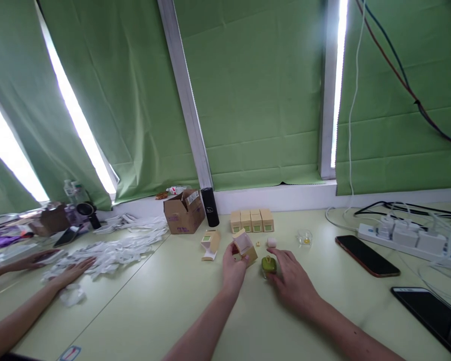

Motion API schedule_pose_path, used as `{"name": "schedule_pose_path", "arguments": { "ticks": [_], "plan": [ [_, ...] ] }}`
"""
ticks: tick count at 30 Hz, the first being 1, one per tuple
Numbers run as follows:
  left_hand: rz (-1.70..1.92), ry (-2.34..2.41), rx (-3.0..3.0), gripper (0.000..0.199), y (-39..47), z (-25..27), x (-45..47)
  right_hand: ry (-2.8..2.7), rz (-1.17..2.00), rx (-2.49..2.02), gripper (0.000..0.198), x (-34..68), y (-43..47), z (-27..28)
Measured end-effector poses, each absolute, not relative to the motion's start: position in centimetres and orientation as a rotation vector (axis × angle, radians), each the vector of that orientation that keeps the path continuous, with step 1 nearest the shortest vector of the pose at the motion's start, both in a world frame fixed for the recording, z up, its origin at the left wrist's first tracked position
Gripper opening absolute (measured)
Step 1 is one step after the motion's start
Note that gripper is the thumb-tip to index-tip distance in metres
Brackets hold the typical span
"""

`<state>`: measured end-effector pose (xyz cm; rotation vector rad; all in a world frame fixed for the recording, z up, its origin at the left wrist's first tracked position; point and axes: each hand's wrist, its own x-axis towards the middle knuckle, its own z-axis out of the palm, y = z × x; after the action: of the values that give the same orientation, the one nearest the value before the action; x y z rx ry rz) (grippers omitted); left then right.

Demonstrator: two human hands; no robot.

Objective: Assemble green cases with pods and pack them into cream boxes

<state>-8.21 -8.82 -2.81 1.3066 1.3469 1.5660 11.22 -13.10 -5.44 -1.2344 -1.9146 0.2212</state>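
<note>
carton (250,252) part-hidden in left hand (233,266), phone (430,317) cropped

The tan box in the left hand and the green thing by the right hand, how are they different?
The tan box is pale card; the green thing is shiny green. The tan box has flat sides and sharp edges; the green thing is rounded. The tan box is tilted in the left hand; the green thing is at the right hand. Both look small.
</note>
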Motion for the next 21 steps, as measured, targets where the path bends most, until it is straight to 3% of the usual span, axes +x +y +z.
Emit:
{"name": "schedule_pose_path", "arguments": {
  "ticks": [13,16,21],
  "plan": [
    [1.308,1.238,1.5,0.069,-9.1,-4.1,-7.9,-1.823,0.333,-1.495,0.059,12.5,-12.4,-4.8],
    [1.362,1.253,1.599,0.062,-9.9,-3.6,-7.6,-1.82,0.332,-1.512,0.057,12.6,-12.3,-4.7],
    [1.596,1.203,1.814,0.033,-10.7,-2.4,-7.5,-1.841,0.314,-1.524,0.054,12.7,-12.6,-4.2]
  ]
}}
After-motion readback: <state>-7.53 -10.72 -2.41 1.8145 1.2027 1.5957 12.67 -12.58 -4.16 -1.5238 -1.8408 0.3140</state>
